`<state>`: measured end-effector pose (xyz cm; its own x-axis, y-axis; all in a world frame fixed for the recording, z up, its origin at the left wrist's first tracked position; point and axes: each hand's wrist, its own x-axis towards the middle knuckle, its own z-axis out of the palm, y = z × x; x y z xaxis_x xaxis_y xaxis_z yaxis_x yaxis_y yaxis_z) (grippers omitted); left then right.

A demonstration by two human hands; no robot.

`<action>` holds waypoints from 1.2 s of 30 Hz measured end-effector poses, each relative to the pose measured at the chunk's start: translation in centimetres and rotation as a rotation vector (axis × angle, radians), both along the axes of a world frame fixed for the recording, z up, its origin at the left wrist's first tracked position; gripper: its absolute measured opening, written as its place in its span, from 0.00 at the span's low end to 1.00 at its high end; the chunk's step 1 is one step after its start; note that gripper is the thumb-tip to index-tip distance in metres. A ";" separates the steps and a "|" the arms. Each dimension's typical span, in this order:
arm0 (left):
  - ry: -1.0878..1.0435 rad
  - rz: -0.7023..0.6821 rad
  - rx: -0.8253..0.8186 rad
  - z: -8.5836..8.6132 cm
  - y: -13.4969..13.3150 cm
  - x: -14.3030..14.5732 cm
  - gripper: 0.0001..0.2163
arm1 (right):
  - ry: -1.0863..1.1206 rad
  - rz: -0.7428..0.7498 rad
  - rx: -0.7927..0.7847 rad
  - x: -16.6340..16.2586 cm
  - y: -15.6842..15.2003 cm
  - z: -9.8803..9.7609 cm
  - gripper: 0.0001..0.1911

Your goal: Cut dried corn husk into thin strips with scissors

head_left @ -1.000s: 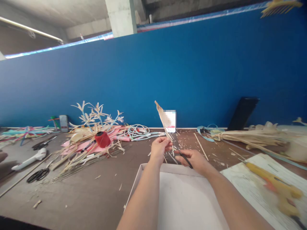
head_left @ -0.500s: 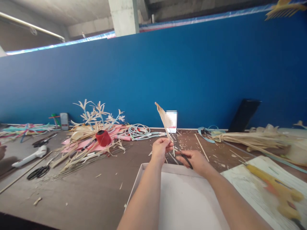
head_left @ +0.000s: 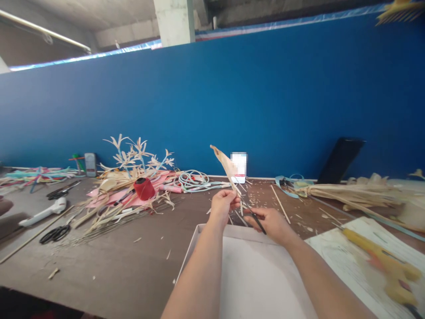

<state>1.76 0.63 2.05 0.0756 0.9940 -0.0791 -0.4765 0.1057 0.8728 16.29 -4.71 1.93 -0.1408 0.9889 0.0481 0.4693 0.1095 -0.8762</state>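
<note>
The left hand (head_left: 222, 204) pinches the base of a dry leaf (head_left: 227, 166) between thumb and fingertips, fingers closed tight on it. The leaf rises from the pinch, tilted up and to the left, its tip ending in front of the blue wall (head_left: 265, 97). The right hand (head_left: 270, 221) is curled shut around the handles of black scissors (head_left: 256, 218); their blades point toward the leaf's base, right beside the left fingertips, but whether they touch the leaf cannot be told. Both hands hover above the far edge of a white box (head_left: 245, 274) on the brown table (head_left: 109, 266). To the left lie a red spool (head_left: 144, 188) amid straw flowers (head_left: 133, 155); another pair of scissors (head_left: 55, 233) lies nearer the table's edge. A yellow glue gun (head_left: 381, 259) rests on a board to the right.
</note>
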 end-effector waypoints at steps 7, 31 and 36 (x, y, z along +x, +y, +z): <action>0.062 -0.048 0.024 -0.1 0.0 0.3 0.08 | -0.007 0.006 0.072 0.3 -0.1 0.0 0.23; 0.162 0.049 0.097 0.2 0.1 0.5 0.07 | -0.181 -0.087 0.229 0.1 0.1 -0.7 0.18; 0.180 0.165 0.130 0.5 0.2 0.5 0.04 | -0.190 -0.086 0.243 -0.2 0.1 -0.9 0.17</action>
<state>2.24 0.86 2.57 -0.0915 0.9944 0.0528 -0.3138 -0.0791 0.9462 16.13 -4.63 1.07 -0.0861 0.9603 0.2655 0.6386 0.2577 -0.7251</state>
